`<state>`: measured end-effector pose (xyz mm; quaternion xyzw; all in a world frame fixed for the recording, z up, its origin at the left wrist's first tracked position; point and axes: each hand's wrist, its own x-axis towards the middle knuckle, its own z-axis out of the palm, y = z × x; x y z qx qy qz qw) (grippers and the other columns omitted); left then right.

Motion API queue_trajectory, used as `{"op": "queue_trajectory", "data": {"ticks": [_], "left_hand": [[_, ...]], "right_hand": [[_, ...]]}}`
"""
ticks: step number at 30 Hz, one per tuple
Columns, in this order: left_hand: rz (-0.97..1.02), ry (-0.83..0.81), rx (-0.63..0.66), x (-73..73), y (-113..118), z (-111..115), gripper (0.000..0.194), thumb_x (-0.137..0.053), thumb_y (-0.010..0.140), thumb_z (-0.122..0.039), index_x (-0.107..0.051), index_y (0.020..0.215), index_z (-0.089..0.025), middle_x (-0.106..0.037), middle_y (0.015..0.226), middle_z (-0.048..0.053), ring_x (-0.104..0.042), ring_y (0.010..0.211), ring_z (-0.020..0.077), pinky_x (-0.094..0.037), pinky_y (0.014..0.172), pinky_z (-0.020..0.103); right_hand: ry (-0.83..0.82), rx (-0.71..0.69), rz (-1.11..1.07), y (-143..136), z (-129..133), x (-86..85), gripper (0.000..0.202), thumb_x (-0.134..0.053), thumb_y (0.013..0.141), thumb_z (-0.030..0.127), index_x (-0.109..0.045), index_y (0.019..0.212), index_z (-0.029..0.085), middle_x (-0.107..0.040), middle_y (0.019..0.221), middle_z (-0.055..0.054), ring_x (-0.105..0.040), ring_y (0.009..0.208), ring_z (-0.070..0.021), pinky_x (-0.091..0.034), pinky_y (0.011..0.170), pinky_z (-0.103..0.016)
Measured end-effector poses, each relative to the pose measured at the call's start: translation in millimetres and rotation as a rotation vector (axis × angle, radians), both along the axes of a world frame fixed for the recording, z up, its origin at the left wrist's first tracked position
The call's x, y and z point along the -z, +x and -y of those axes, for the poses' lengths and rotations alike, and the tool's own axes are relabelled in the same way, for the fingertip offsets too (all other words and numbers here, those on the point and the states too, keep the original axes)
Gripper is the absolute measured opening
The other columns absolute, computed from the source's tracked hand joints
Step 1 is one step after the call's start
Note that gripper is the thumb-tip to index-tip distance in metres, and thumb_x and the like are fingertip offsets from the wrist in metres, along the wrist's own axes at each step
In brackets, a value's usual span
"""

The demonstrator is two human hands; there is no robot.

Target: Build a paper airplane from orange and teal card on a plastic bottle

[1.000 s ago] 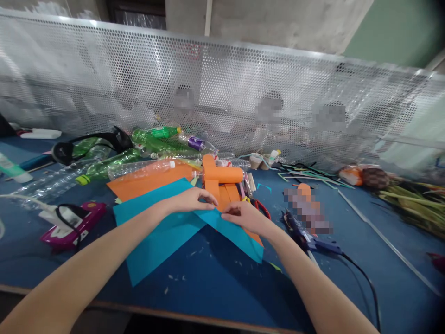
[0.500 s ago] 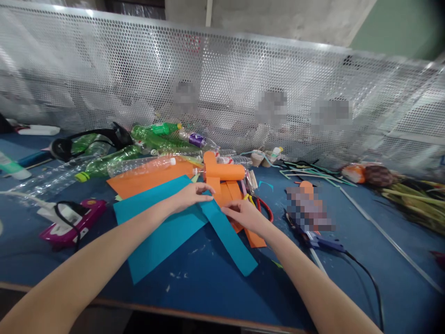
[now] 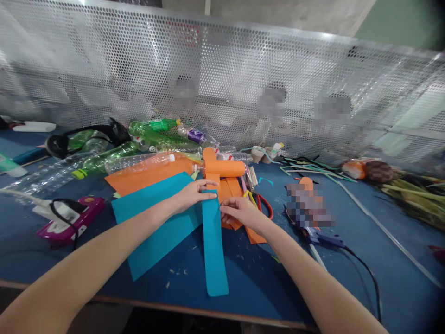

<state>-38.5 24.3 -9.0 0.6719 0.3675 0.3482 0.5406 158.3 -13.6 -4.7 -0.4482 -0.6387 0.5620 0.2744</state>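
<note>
A narrow teal paper strip (image 3: 213, 250) runs from my hands toward the table's near edge. My left hand (image 3: 193, 194) pinches its top end beside the large teal sheet (image 3: 156, 222) lying under my forearm. My right hand (image 3: 241, 212) grips the strip's right edge near the top, fingers closed on it. Behind my hands lie orange paper strips (image 3: 231, 189), an orange paper sheet (image 3: 149, 176) and an orange tube (image 3: 222, 168).
Plastic bottles (image 3: 139, 148) are piled at the back left. A purple device with a cord (image 3: 69, 221) sits at left. Red-handled scissors (image 3: 263, 204) and a glue gun (image 3: 321, 237) with its cable lie to the right. A perforated metal screen (image 3: 222, 88) backs the blue table (image 3: 313, 283).
The teal strip has swung from pointing right and down to hanging almost straight toward me. Both hands have stayed near its top end.
</note>
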Motion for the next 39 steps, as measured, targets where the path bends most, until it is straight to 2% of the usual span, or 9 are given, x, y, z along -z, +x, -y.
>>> {"op": "queue_trajectory", "data": {"ticks": [4,10,15,19,24,31,33,36,39], "left_hand": [[0.029,-0.074,0.003,-2.5,2,3,0.047,-0.065,0.073,-0.044,-0.057,0.112,-0.019,-0.059,0.075,0.003,-0.056,0.062,0.0157,-0.046,0.059,0.031],[0.194,-0.165,0.017,-3.2,5,5,0.044,-0.073,0.068,-0.032,-0.058,0.105,-0.014,-0.064,0.095,0.010,-0.062,0.082,0.0199,-0.050,0.072,0.033],[0.189,-0.190,0.004,-4.9,7,8,0.042,-0.074,0.067,-0.029,-0.059,0.103,-0.013,-0.067,0.091,0.009,-0.064,0.076,0.0185,-0.051,0.070,0.033],[0.166,-0.194,-0.009,-5.9,8,9,0.048,-0.074,0.067,-0.027,-0.057,0.109,-0.014,-0.068,0.090,0.009,-0.064,0.079,0.0195,-0.050,0.074,0.034],[0.125,-0.167,-0.002,-3.6,8,8,0.050,-0.073,0.068,-0.027,-0.055,0.114,-0.015,-0.069,0.089,0.007,-0.064,0.077,0.0186,-0.050,0.072,0.032],[0.179,-0.189,0.005,-1.5,10,10,0.048,-0.071,0.069,-0.033,-0.056,0.111,-0.014,-0.066,0.087,0.008,-0.063,0.071,0.0173,-0.049,0.064,0.030],[0.120,-0.151,-0.005,-1.6,10,9,0.049,-0.070,0.071,-0.034,-0.054,0.113,-0.015,-0.065,0.082,0.006,-0.061,0.068,0.0164,-0.048,0.062,0.029],[-0.048,0.032,-0.041,-1.1,9,8,0.050,-0.066,0.074,-0.036,-0.051,0.117,-0.017,-0.063,0.074,0.002,-0.060,0.067,0.0170,-0.048,0.063,0.030],[-0.214,0.278,-0.105,0.5,10,9,0.044,-0.061,0.077,-0.038,-0.051,0.114,-0.017,-0.063,0.085,0.005,-0.061,0.078,0.0197,-0.048,0.071,0.032]], "right_hand": [[-0.007,0.014,-0.031,-1,1,-2.2,0.024,-0.063,0.072,0.038,-0.059,0.073,0.014,-0.066,0.063,-0.001,-0.063,0.057,-0.0101,-0.051,0.057,-0.022],[0.023,0.108,-0.053,-1,-2,-1.8,0.017,-0.061,0.074,0.032,-0.055,0.072,0.016,-0.065,0.063,0.001,-0.062,0.058,-0.0084,-0.050,0.057,-0.020],[0.020,0.114,-0.050,-1,-3,-1.0,0.012,-0.060,0.074,0.027,-0.056,0.072,0.016,-0.064,0.061,0.002,-0.062,0.057,-0.0092,-0.050,0.057,-0.021],[0.012,0.124,-0.037,-1,-3,-1.6,0.010,-0.058,0.074,0.024,-0.054,0.068,0.017,-0.061,0.055,0.004,-0.059,0.053,-0.0085,-0.048,0.053,-0.020],[-0.010,0.082,0.015,3,-4,-0.9,0.013,-0.054,0.076,0.024,-0.054,0.065,0.016,-0.062,0.054,0.002,-0.058,0.050,-0.0079,-0.048,0.053,-0.019],[0.007,0.019,0.119,5,-4,-3.0,0.015,-0.047,0.082,0.028,-0.053,0.074,0.016,-0.066,0.067,-0.001,-0.064,0.064,-0.0103,-0.053,0.063,-0.023],[0.056,0.027,0.176,6,-4,-3.5,0.016,-0.045,0.083,0.030,-0.053,0.078,0.017,-0.066,0.069,-0.001,-0.064,0.063,-0.0103,-0.052,0.062,-0.023],[0.159,0.053,0.320,8,-4,-3.1,0.013,-0.048,0.081,0.026,-0.055,0.076,0.017,-0.065,0.064,-0.001,-0.061,0.055,-0.0114,-0.049,0.055,-0.023],[0.315,0.120,0.492,10,-2,-3.9,0.007,-0.057,0.073,0.022,-0.059,0.069,0.016,-0.064,0.060,-0.002,-0.059,0.056,-0.0144,-0.044,0.056,-0.025]]}}
